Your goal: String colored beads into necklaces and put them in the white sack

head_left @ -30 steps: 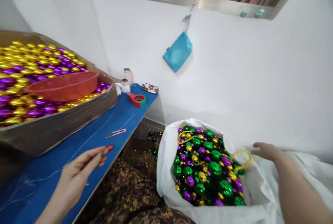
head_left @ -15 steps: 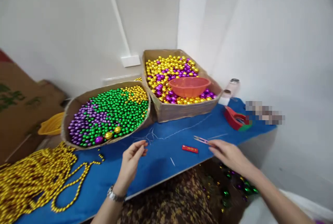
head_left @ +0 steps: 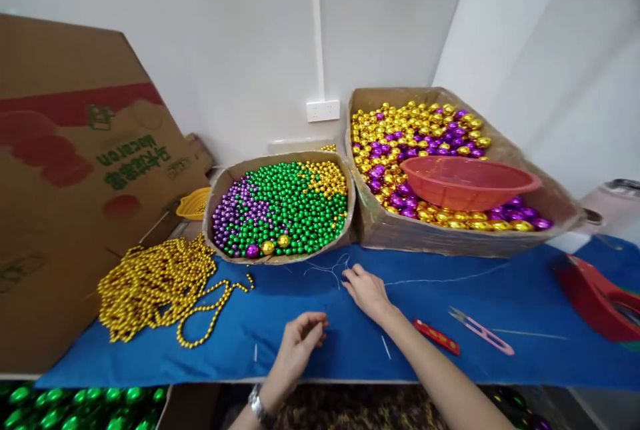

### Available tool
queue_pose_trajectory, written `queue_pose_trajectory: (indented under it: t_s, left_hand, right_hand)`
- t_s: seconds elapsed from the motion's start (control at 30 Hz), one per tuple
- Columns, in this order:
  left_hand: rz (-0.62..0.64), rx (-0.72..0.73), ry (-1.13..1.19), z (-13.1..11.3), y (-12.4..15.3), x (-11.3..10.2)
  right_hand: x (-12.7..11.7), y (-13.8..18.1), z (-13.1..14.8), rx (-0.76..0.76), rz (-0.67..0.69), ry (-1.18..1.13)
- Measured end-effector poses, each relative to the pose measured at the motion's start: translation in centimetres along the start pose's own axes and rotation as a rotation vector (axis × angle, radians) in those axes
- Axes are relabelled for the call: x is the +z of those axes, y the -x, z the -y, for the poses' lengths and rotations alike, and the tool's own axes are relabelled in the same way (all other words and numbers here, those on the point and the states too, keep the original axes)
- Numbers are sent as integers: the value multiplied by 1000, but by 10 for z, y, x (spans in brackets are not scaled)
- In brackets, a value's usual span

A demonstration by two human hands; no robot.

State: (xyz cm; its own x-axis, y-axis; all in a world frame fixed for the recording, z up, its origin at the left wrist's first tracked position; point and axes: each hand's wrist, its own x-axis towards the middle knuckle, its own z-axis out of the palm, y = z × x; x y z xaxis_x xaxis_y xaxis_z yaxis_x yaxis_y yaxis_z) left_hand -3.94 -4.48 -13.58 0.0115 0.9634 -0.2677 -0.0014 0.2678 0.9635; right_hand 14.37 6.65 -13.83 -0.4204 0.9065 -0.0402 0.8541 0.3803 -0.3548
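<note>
My right hand [head_left: 366, 290] reaches over the blue cloth, its fingertips pinched together at a tangle of thin clear thread [head_left: 325, 269]. My left hand [head_left: 301, 343], a metal watch on its wrist, hovers nearer the front edge. Its fingers are curled with thumb against fingertips, and whatever they may hold is too small to make out. Pink-handled thread snips [head_left: 483, 331] lie on the cloth at right, beside a red packet [head_left: 436, 337]. Gold bead strings [head_left: 160, 283] are heaped at left, one loop trailing toward the middle.
A box of small green, purple and gold beads [head_left: 280, 210] stands behind my hands. The larger box of gold and purple balls [head_left: 415, 130] holds a red plastic bowl [head_left: 470, 183]. A red tape dispenser [head_left: 595, 297] sits far right; a printed carton [head_left: 85, 203] stands left.
The snips have left my right hand and lie on the cloth. That hand has moved left to the thread; my left hand has drawn back toward the front edge. The view has turned left.
</note>
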Motion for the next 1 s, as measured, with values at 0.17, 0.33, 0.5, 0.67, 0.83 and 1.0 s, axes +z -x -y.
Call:
queue_pose_trajectory:
  t_s: [0.17, 0.33, 0.5, 0.67, 0.83, 1.0]
  left_hand:
    - [8, -10, 12, -3, -6, 1]
    - [-21, 13, 42, -10, -14, -1]
    - [-4, 30, 33, -8, -21, -1]
    - [-28, 228, -352, -8, -37, -11]
    - [-216, 410, -956, -15, -71, -31]
    - [-277, 329, -1163, -17, -94, -53]
  right_hand:
    - [-1, 10, 7, -79, 14, -46]
    - [-19, 55, 22, -254, 64, -181]
    - [-35, 80, 25, -275, 92, -368]
    - [-37, 79, 16, -332, 296, -263]
    - [-25, 41, 15, -150, 157, -145]
    - [-4, -9, 27, 13, 100, -48]
